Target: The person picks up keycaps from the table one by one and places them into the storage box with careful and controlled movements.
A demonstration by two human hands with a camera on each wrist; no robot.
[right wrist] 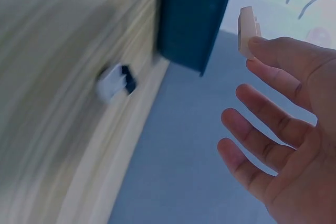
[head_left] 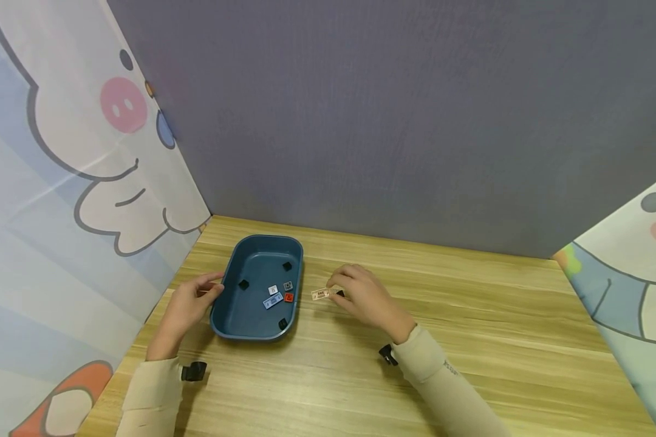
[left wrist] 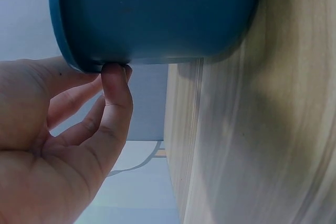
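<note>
A small cream rectangular block with dark printing is pinched between thumb and forefinger of my right hand. In the right wrist view that block is held above the table, the other fingers spread loosely. A blurred white-and-black small block lies on the table below; its dark part shows under the hand in the head view. My left hand holds the left rim of a blue plastic basin, fingertips against its outer wall in the left wrist view.
Inside the basin lie a blue rectangular block, a red block, a white block, a grey block and several black ones. A grey wall stands behind the wooden table, with cartoon-printed sheets at both sides.
</note>
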